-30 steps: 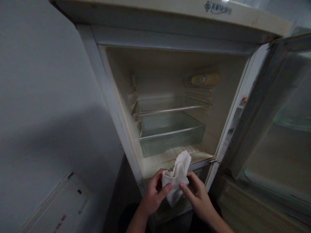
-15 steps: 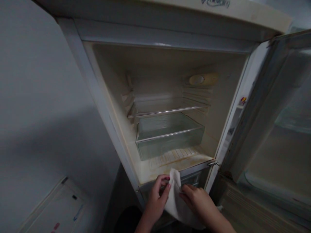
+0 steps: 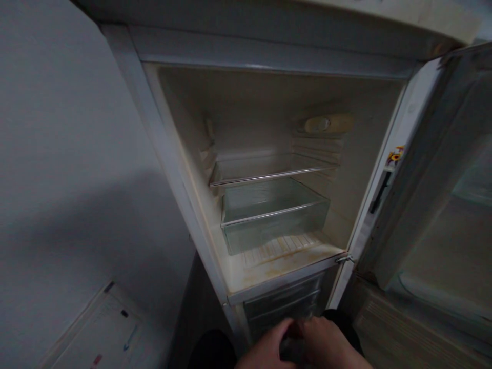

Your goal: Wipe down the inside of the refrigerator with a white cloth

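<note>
Fridge (image 3: 269, 169) stood open above both hands (image 3: 303, 346), fingers curled together on something unclear; its stained floor (image 3: 277, 264) risked staying dirty.

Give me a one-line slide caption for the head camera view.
Both hands, left hand and right hand, meet low before an open fridge with a stained floor.

Fridge compartment (image 3: 269, 97): shelf (image 3: 269, 171) above drawer (image 3: 274, 218). Door (image 3: 442, 195) open at 3 o'clock. Both hands, left hand (image 3: 269, 351) and right hand (image 3: 330, 348), together at 6 o'clock, before the lower compartment (image 3: 284, 305).
</note>
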{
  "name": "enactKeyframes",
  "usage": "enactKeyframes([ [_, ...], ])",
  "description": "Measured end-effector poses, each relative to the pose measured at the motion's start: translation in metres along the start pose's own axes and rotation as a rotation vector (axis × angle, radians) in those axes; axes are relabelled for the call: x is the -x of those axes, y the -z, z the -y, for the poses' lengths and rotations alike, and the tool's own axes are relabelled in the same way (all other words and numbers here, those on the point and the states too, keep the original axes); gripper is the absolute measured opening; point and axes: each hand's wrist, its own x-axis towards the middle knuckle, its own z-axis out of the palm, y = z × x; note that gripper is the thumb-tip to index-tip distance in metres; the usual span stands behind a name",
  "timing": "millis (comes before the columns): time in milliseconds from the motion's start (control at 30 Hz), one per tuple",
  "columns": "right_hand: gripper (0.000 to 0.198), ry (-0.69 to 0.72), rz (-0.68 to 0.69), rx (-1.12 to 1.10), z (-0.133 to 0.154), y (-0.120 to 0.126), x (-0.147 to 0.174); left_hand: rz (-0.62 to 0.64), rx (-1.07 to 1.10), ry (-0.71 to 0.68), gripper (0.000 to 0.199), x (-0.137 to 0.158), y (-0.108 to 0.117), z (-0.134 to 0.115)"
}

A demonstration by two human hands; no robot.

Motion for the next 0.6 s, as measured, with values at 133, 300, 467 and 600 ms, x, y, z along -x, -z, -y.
enactKeyframes([
  [133, 0.045, 0.086, -0.032, -0.027, 0.002, 0.007, -0.002, -0.054, -0.099, 0.115, 0.078, 0.003, -0.002, 0.0],
  [300, 0.028, 0.167, -0.215, -0.137, -0.01, 0.009, -0.007, -0.182, 0.0, 0.073, 0.08, -0.005, -0.002, 0.011],
  [467, 0.017, 0.49, -1.03, -0.173, -0.023, -0.012, -0.014, -0.384, -0.034, -0.11, 0.043, -0.009, 0.008, -0.013],
  [600, 0.015, 0.63, -0.906, -0.361, -0.006, -0.036, -0.018, -0.48, -0.184, -0.19, 0.04, -0.009, 0.018, -0.058],
])
